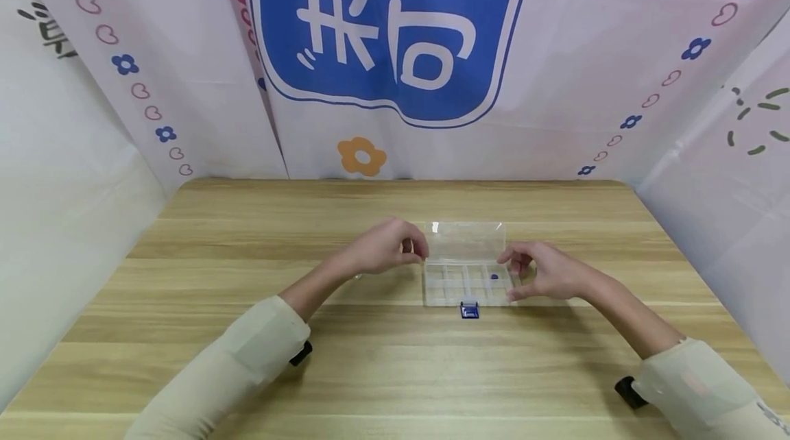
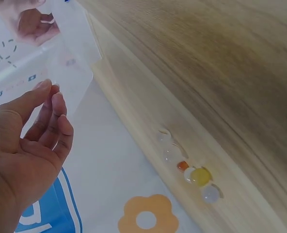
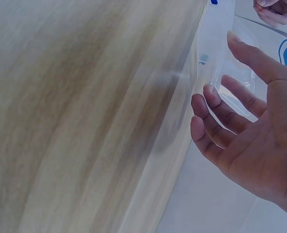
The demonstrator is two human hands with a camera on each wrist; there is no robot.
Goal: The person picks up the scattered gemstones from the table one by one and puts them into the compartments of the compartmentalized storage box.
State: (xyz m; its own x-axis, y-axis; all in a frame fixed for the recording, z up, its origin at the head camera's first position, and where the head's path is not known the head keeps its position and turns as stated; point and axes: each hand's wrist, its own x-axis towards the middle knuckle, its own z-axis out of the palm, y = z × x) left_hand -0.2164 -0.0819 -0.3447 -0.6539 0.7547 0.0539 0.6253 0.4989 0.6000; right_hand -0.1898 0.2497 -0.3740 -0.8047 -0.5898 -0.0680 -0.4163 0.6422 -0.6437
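A clear compartment box lies on the table, its transparent lid raised at the back and a blue latch at the front. One small dark blue bead sits in a back compartment on the right. My left hand is at the box's back left corner, thumb and index fingertips together; I cannot tell whether something small is between them. Relaxed and spread, my right hand is at the box's right side, thumb near the front corner and fingers by the lid's lower corner.
In the left wrist view, several loose beads lie in a row on the wooden table, including a yellow bead, an orange bead and a clear bead. A printed white cloth hangs behind the table.
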